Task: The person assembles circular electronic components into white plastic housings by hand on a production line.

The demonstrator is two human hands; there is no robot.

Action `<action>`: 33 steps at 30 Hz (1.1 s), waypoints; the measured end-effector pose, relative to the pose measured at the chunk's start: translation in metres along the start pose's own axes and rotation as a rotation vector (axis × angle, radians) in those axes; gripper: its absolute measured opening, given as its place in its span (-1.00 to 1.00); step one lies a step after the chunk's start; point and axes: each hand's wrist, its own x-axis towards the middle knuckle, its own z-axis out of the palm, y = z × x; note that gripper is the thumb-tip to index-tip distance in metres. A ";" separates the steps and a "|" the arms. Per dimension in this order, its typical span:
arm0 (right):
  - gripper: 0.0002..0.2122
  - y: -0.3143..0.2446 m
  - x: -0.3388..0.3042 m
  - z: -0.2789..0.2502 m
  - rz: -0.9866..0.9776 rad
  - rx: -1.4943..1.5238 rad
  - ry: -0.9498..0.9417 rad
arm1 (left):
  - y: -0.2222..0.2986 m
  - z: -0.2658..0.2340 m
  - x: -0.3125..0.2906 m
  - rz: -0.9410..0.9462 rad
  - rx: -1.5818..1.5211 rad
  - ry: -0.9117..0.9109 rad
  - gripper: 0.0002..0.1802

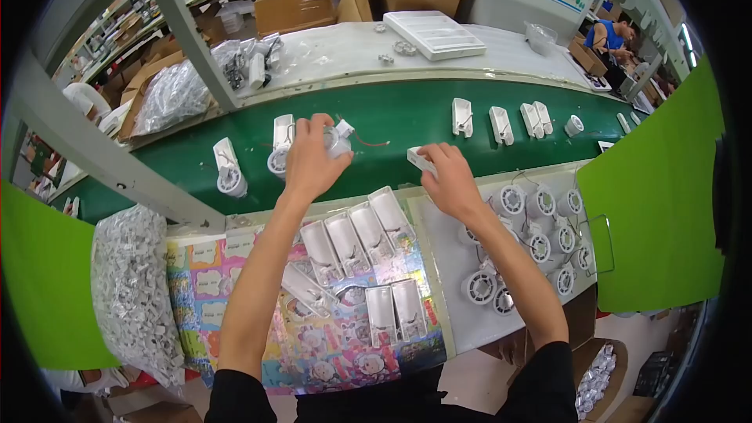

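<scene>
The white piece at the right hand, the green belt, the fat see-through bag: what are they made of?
The long white piece at the right hand: probably hard plastic, smooth, evenly white. The long green belt: likely rubber or plastic, flat, faintly shiny. The bulging see-through bag: seemingly thin, glossy plastic film, because small white pieces show through it.

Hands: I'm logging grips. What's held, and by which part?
Left hand: round pale part, apparently by its edge. Right hand: white housing, by its right end.

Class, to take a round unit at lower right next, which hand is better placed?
Probably the right hand: it grips a white case, but its forearm spans the round units. The left hand, holding a wired part, is farther away.
</scene>
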 end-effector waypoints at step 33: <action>-0.16 -0.233 -0.217 0.032 -0.046 0.980 -0.635 | 0.009 -0.112 -0.387 0.005 -0.224 0.294 -0.17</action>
